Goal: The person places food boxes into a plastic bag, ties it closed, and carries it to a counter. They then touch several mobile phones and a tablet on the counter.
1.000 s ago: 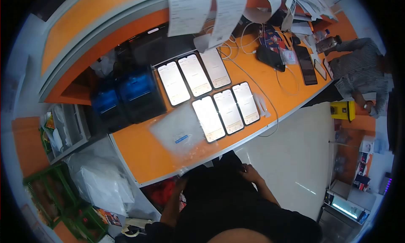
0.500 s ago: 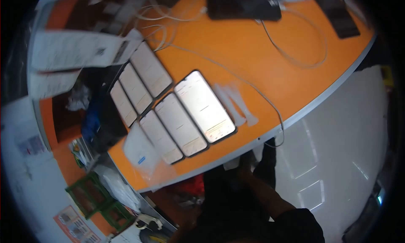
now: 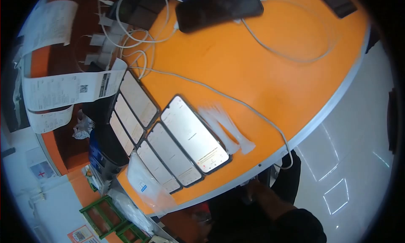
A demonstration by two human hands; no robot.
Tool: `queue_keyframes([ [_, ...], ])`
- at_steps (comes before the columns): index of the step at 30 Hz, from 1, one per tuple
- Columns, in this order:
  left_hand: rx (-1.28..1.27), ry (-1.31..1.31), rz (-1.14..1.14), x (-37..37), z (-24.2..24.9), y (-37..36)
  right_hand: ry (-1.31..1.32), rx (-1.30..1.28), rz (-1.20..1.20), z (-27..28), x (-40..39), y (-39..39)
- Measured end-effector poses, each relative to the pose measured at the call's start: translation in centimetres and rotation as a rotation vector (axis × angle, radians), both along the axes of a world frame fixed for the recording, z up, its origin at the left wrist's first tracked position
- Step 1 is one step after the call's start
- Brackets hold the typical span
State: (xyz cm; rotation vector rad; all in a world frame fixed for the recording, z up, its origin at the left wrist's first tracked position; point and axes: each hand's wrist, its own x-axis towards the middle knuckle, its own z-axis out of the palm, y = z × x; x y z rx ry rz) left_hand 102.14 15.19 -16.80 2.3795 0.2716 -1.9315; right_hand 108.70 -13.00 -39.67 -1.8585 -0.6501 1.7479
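While both arms sit low under the worktop (image 3: 270, 70) edge, nothing is being gripped that I can see. The right hand (image 3: 254, 187) is just below the rim, down-right of the nearest lit phone (image 3: 194, 134). It's against dark clothing and its fingers are blurred, so I can't tell if they're spread or curled. I can't pick out the left hand at all, so its state is unknown.

The nearest lit phone lies flat, screen up, close to the worktop's rim. Five more lit phones (image 3: 134, 116) are packed edge to edge on its left in two rows. Clear plastic sleeves (image 3: 223, 125) lie just right of it, touching or nearly so. A white cable (image 3: 253, 112) runs past the sleeves' far side and drops over the rim down-right of the phone. A dark phone (image 3: 219, 6) sits well beyond it, plugged into another loop of cable. A thin plastic bag (image 3: 143, 184) lies down-left of it, overhanging the rim.

Risks, as a judgement:
- The dangling cable end hangs right by the right hand. A snag from a sleeve or wrist could drag the cable across the sleeves and nudge the lit phone toward the edge.
- The phones sit tightly together, so lifting one could shift its neighbours.
- The sleeves and bag are light and could slide off if brushed.
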Motion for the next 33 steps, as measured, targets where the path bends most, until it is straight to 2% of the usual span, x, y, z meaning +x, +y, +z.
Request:
queue_keyframes([
  [2,-0.024,0.011,-0.02,0.6,-1.8,-0.1,-0.007,-0.046,0.038,-0.2,1.3,-1.4],
  [4,-0.044,0.032,-0.051,1.4,-3.9,-0.2,-0.158,-0.001,-0.272,-0.6,2.8,-2.1],
  [5,-0.052,0.048,-0.064,1.8,-5.0,-0.3,-0.178,-0.035,-0.257,-0.6,3.5,-2.9],
  [7,-0.065,0.084,-0.104,3.1,-7.7,-0.7,0.056,0.034,-0.402,-1.1,5.4,-3.8],
  [8,-0.07,0.102,-0.132,3.7,-9.2,-0.9,0.028,0.008,-0.396,-2.2,6.0,-3.5],
  [10,-0.075,0.128,-0.184,5.7,-11.2,-1.5,0.021,-0.044,-0.22,-5.9,6.2,-1.4],
  [11,-0.093,0.101,-0.19,7.4,-10.6,-2.8,-0.006,-0.062,-0.224,-5.6,7.4,-1.4],
  [13,-0.159,0.175,-0.121,10.9,-6.8,-5.3,-0.012,-0.054,-0.157,-0.3,8.3,-1.9],
  [14,-0.29,0.026,-0.04,8.7,-11.4,-2.2,-0.024,-0.064,-0.165,2.1,7.6,-2.1],
  [16,-0.577,-0.256,0.064,4.4,-20.2,3.8,-0.557,0.016,-0.177,7.5,7.7,-3.3],
  [18,-0.318,-0.162,-0.328,8.9,-12.6,-2.7,-0.508,0.452,-0.606,16.4,8.5,-6.0],
  [19,-0.207,-0.094,-0.531,11.4,-8.5,-6.2,-0.569,0.542,-0.843,20.8,8.4,-7.1],
  [20,-0.225,-0.099,-0.54,11.3,-8.8,-6.4,-0.957,0.637,-0.924,25.5,9.3,-8.1],
  [21,-0.226,-0.154,-0.539,10.9,-9.4,-6.3,-1.312,0.631,-0.91,29.3,10.8,-9.4],
  [22,-0.218,-0.214,-0.537,10.8,-9.6,-6.1,-1.602,0.507,-1.042,31.5,12.4,-9.9],
  [24,-0.242,-0.198,-0.52,12.6,-7.7,-6.9,-1.828,0.325,-1.245,35.4,16.4,-10.5],
  [25,-0.262,-0.169,-0.495,12.4,-7.0,-6.7,-1.945,0.283,-1.116,36.6,18.4,-10.9],
  [26,-0.255,-0.18,-0.502,11.8,-7.0,-6.3,-2.0,0.123,-1.073,36.7,20.1,-10.9],
  [27,-0.278,-0.232,-0.499,11.5,-7.4,-6.1,-2.025,0.131,-1.082,36.6,21.2,-10.5],
  [29,-0.295,-0.306,-0.507,10.5,-7.8,-5.5,-1.795,-0.207,-0.955,36.1,23.1,-10.1],
  [31,-0.276,-0.491,-0.442,9.3,-8.3,-4.9,-1.815,-0.17,-0.979,34.9,24.6,-9.9],
  [33,-0.237,-0.511,-0.415,9.5,-7.0,-5.4,-1.825,-0.127,-0.992,35.6,25.8,-10.1],
])
